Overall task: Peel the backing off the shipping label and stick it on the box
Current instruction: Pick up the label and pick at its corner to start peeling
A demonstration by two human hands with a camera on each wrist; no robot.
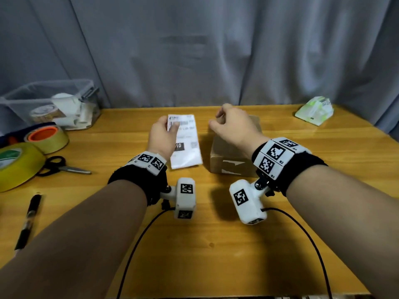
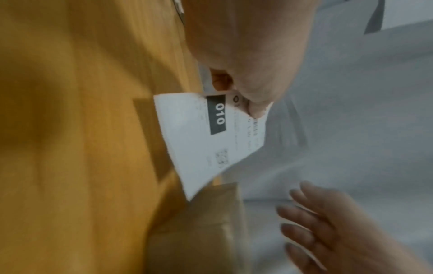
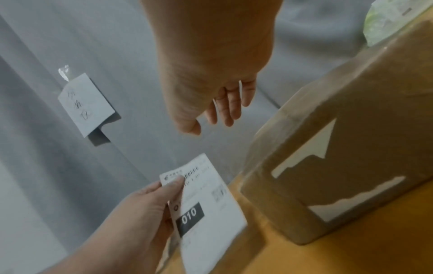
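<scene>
A white shipping label (image 1: 187, 141) with a black "010" block (image 3: 190, 217) and a barcode is lifted above the wooden table. My left hand (image 1: 164, 134) pinches its left edge, thumb on the printed face (image 3: 174, 183); the label (image 2: 211, 137) hangs free below the grip. To its right a brown cardboard box (image 1: 235, 152) lies on the table, with torn white label scraps on its near side (image 3: 351, 185). My right hand (image 1: 228, 126) hovers over the box's far left part, fingers loosely curled and holding nothing (image 3: 225, 107).
At the left stand a clear plastic bin (image 1: 49, 104), two yellow tape rolls (image 1: 46, 139), black scissors (image 1: 62, 167) and a black pen (image 1: 29, 221). A green-white packet (image 1: 315, 111) lies at the far right. A grey curtain (image 1: 194, 50) with a taped paper note (image 3: 85, 103) hangs behind.
</scene>
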